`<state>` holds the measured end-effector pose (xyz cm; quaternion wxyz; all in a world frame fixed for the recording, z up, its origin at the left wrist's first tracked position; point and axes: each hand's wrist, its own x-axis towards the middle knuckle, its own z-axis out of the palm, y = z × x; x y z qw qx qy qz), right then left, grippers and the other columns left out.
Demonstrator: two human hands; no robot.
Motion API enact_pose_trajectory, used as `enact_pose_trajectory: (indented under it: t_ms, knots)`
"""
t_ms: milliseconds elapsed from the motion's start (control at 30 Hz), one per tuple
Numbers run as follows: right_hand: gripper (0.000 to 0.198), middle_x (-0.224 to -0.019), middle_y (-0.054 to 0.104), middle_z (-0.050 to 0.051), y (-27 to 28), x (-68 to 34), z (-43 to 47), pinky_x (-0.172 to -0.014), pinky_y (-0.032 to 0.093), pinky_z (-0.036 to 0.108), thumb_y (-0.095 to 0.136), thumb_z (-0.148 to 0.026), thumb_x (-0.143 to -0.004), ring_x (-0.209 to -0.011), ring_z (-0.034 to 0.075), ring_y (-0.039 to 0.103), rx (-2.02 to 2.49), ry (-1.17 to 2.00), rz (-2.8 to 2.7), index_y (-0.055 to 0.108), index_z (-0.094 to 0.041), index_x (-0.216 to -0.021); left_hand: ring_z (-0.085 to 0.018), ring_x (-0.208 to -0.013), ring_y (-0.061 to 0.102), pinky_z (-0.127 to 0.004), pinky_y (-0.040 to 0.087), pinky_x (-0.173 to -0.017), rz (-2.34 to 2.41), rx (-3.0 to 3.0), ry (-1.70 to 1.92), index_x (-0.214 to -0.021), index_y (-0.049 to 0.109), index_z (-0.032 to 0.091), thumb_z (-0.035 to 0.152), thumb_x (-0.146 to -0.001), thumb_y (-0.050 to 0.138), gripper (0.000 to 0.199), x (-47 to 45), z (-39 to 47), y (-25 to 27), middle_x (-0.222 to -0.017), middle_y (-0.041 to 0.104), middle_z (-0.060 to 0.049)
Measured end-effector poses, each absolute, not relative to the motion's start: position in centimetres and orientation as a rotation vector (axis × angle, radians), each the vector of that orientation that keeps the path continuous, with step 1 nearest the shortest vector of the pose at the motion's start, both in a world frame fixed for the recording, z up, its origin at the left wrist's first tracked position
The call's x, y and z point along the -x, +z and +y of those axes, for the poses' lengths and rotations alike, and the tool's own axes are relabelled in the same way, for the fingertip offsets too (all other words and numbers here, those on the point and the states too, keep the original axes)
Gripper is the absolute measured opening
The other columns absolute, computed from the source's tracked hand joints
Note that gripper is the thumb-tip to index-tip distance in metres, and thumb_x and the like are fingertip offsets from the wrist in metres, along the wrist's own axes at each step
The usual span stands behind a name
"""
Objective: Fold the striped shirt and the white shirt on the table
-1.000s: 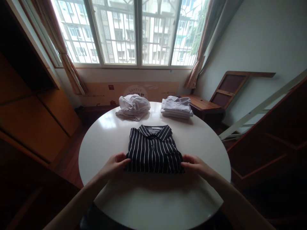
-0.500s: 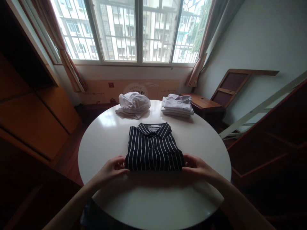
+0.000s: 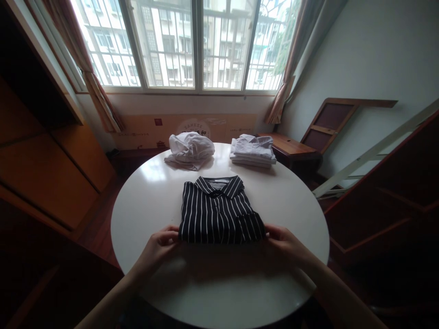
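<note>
A black shirt with white stripes (image 3: 216,212) lies folded into a near-rectangle, its collar pointing away from me. My left hand (image 3: 163,242) pinches the shirt's near left corner, thumb and fingers closed on the cloth. On the opposite side, my right hand (image 3: 279,236) grips the near right corner in the same way. The near folded edge is pulled fairly straight between both hands. My fingertips are partly hidden by the cloth.
The round white table (image 3: 147,201) carries a crumpled white garment (image 3: 190,150) at the back left and a stack of folded white shirts (image 3: 253,150) at the back right. Beyond stand a wooden chair (image 3: 291,145) and a cardboard panel (image 3: 144,135) under the window.
My hands have drawn slightly apart at the near corners, and the shirt's near edge looks wider and tauter. The white garments have stayed in place.
</note>
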<state>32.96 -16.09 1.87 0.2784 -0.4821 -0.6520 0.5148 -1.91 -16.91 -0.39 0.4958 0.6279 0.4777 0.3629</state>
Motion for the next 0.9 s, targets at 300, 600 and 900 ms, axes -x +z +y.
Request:
enact_pose_trajectory:
  t_ms: [300,600,900]
  knots:
    - [0.034,-0.086,0.067,0.008,1.9,-32.1,-16.5,-0.070,0.050,0.035,0.071,-0.043,-0.063,-0.080,0.023,0.062,1.350,1.389,-1.436,0.067,-0.016,-0.083,-0.022,-0.095,0.057,-0.034,0.048,-0.082,1.204,-1.490,0.891,-0.086,0.072,0.023,0.039,-0.076,0.058,0.023,1.2,-17.0,0.4,-0.107,0.063,-0.006]
    - [0.030,-0.081,0.069,0.007,1.8,-32.1,-16.4,-0.070,0.049,0.033,0.074,-0.041,-0.061,-0.076,0.022,0.063,1.376,1.389,-1.330,0.069,-0.017,-0.077,-0.019,-0.079,0.060,-0.028,0.047,-0.070,1.359,-1.409,0.921,-0.071,0.070,0.020,0.038,-0.069,0.066,0.019,1.1,-17.3,1.1,-0.086,0.067,-0.005]
    - [0.033,-0.074,0.065,0.005,2.2,-31.8,-16.3,-0.067,0.049,0.032,0.077,-0.042,-0.054,-0.072,0.020,0.060,1.416,1.320,-1.348,0.064,-0.017,-0.070,-0.016,-0.071,0.055,-0.025,0.046,-0.063,1.432,-1.453,1.071,-0.058,0.054,0.017,0.036,-0.064,0.069,0.026,1.3,-17.6,0.0,-0.075,0.059,-0.003]
